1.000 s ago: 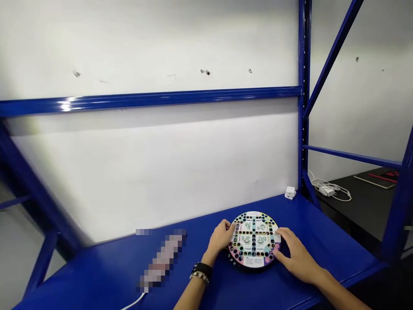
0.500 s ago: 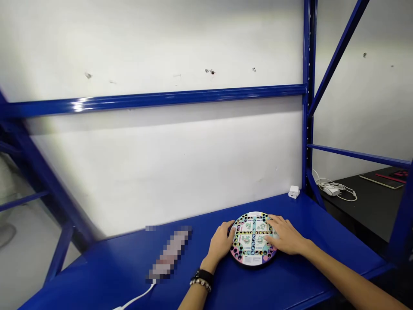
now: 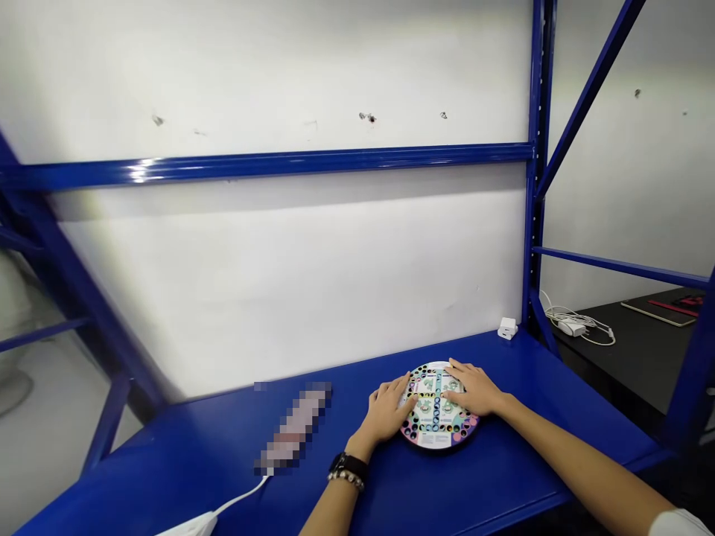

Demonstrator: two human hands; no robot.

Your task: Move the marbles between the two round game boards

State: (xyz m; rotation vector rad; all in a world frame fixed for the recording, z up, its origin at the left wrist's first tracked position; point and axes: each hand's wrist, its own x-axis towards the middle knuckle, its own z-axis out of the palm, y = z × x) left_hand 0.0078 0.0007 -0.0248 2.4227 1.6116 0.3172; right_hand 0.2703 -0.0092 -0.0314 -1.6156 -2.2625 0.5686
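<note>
A round ludo-style game board [image 3: 436,439], brightly printed with a cross of dark circular spots, lies flat on the blue tabletop. My left hand [image 3: 386,409] rests over its left rim, fingers stretched forward and thumb on the printed face. From the other side, my right hand [image 3: 474,388] lies across the upper right of the board. Its fingers are spread and parts of the print are hidden beneath them. Neither hand lifts the board. A dark watch and a beaded bracelet [image 3: 351,480] are on my left wrist.
Left of the board lies a pixelated flat object [image 3: 296,428] with a white cable [image 3: 240,495] running to a white block [image 3: 195,523]. White chargers [image 3: 507,328] stand at the back right corner. Blue frame posts [image 3: 533,223] and a pale wall bound the table. A black table [image 3: 631,346] holds tangled cables.
Both hands have slid a little further inward over the board, covering more of its face. The view has shifted slightly, bringing the white block and a white sleeve into sight.
</note>
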